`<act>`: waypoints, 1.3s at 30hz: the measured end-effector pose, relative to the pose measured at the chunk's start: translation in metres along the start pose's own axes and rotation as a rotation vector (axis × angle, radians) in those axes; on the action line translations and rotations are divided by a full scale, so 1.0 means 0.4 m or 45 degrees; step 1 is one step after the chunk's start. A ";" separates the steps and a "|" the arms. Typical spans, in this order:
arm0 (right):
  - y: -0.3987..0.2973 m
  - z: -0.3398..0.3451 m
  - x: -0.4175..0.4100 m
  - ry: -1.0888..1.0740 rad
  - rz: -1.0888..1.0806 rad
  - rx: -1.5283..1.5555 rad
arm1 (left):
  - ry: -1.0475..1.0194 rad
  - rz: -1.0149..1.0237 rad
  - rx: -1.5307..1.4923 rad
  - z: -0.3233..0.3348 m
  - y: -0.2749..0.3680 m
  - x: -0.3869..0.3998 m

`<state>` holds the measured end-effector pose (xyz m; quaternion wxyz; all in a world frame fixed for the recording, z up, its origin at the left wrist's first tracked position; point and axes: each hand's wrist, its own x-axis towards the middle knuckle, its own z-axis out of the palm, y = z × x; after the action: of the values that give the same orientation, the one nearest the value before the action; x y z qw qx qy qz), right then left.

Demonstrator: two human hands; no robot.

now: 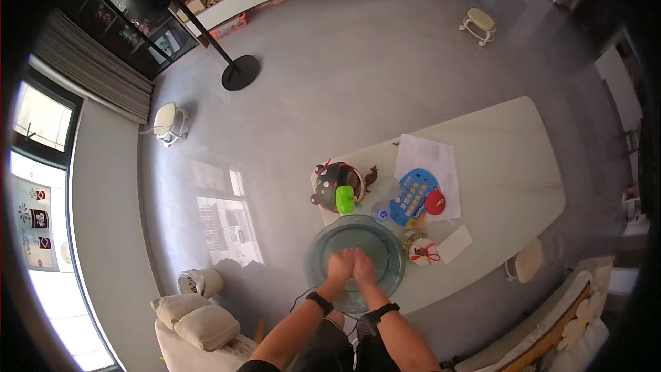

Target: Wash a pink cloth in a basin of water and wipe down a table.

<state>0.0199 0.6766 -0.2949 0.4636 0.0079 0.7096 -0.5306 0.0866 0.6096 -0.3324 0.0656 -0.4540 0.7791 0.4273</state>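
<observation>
My left hand (341,265) and my right hand (363,267) are together over a round, translucent grey-green basin (396,268) at the near left end of the table. Their fingers meet and curl, so anything between them is hidden. Both wrists wear black bands. Just beyond the basin's far rim stands a bright green plastic object (344,199), beside a dark round container with light spots (326,188). Right of the basin, red-handled scissors (425,254) lie on a small round container.
A blue hand fan (410,199) bearing writing and a red round object (435,203) lie over white paper (448,163) on the pale table (506,165). A white card (455,244) is nearer. Cushions (206,323) lie left; a stool (525,261) stands right.
</observation>
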 end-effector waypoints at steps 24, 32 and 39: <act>-0.064 -0.022 0.023 0.086 -0.207 -0.144 | 0.049 -0.065 -0.638 0.007 0.015 -0.032; -0.062 -0.023 0.023 0.152 -0.207 -0.322 | -0.076 0.257 0.035 -0.047 0.077 0.004; -0.076 0.028 -0.013 0.118 -0.335 -0.397 | 0.022 0.498 0.626 -0.039 -0.002 -0.015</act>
<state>0.0148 0.6572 -0.2689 0.3526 -0.1324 0.7986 -0.4694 0.0950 0.6019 -0.3201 0.0833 -0.2697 0.9321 0.2267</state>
